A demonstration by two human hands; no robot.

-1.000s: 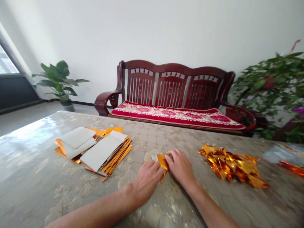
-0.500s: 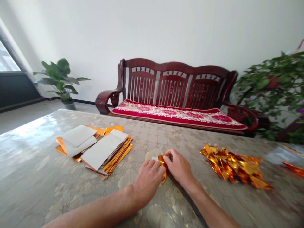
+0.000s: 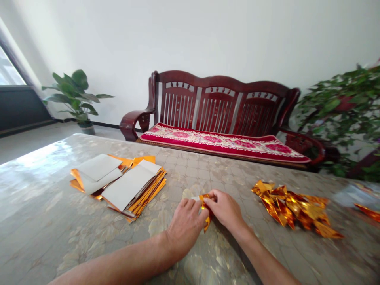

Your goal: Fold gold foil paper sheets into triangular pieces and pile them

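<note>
Between my hands, on the patterned tabletop (image 3: 237,237), is a sheet of gold foil paper (image 3: 204,197), partly folded, with a bit of its pale side showing. My left hand (image 3: 188,223) has its fingers curled over the left part of the sheet and hides much of it. On the other side, my right hand (image 3: 224,208) pinches its upper right edge between thumb and fingers. A small gold tip sticks out below, beside the left thumb.
To the left lies a loose stack of foil paper (image 3: 130,186), mostly white side up. Several folded gold foil pieces (image 3: 297,206) are heaped on the right, near a clear plastic bag (image 3: 356,196). Behind the table stand a wooden bench (image 3: 218,103) and potted plants (image 3: 75,95).
Both hands stay at almost the same spot on the gold foil paper. The fingers have shifted only slightly, and the whole view has moved a little.
</note>
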